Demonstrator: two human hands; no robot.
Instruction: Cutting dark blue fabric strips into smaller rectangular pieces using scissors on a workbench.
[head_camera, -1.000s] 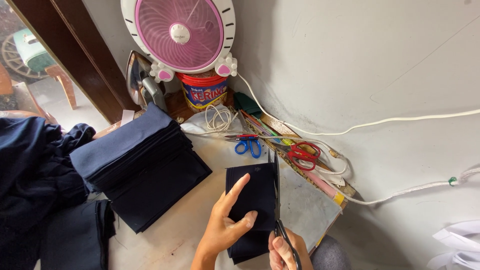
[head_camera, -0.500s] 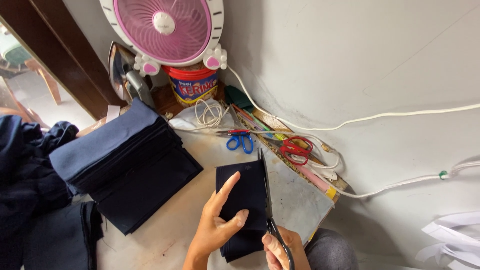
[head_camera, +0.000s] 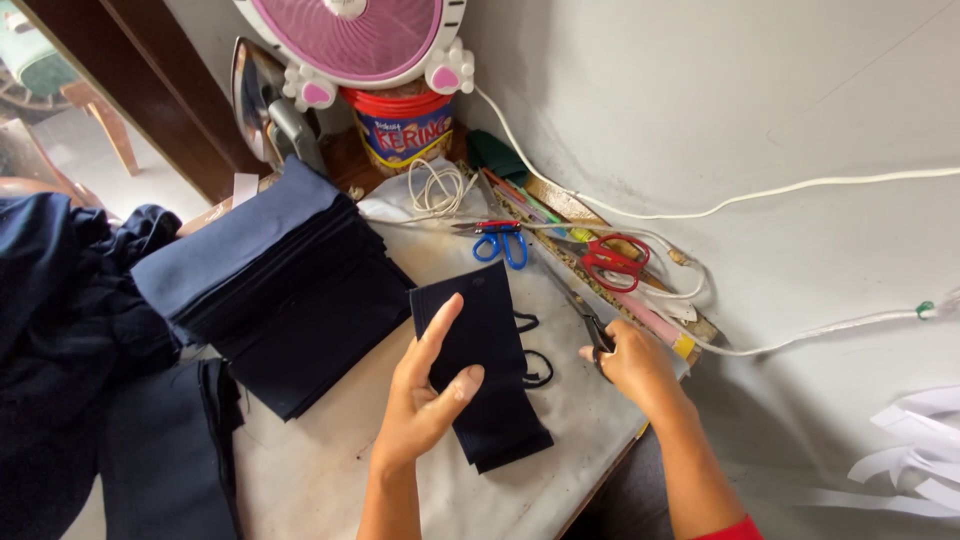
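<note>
My left hand (head_camera: 425, 390) rests flat on a small folded dark navy cloth piece (head_camera: 490, 380) lying on the pale table (head_camera: 320, 470), fingers spread, thumb across the fabric. To the right of the cloth, my right hand (head_camera: 630, 362) grips the handles of black scissors (head_camera: 585, 315), their blades pointing up and away, clear of the cloth. Thin dark loops (head_camera: 535, 350) of cut fabric lie by the cloth's right edge.
A stack of folded navy fabric (head_camera: 270, 270) sits left of the cloth, with more dark cloth (head_camera: 70, 320) heaped at far left. At the back stand a pink fan (head_camera: 350, 35), an iron (head_camera: 265, 105), a red-lidded tub (head_camera: 405, 125), blue scissors (head_camera: 500, 242), red scissors (head_camera: 615, 260) and white cables (head_camera: 800, 185).
My right hand has swung the black scissors off the cloth, out to its right side. The left hand stays pressed on the cloth. The camera view has dipped closer.
</note>
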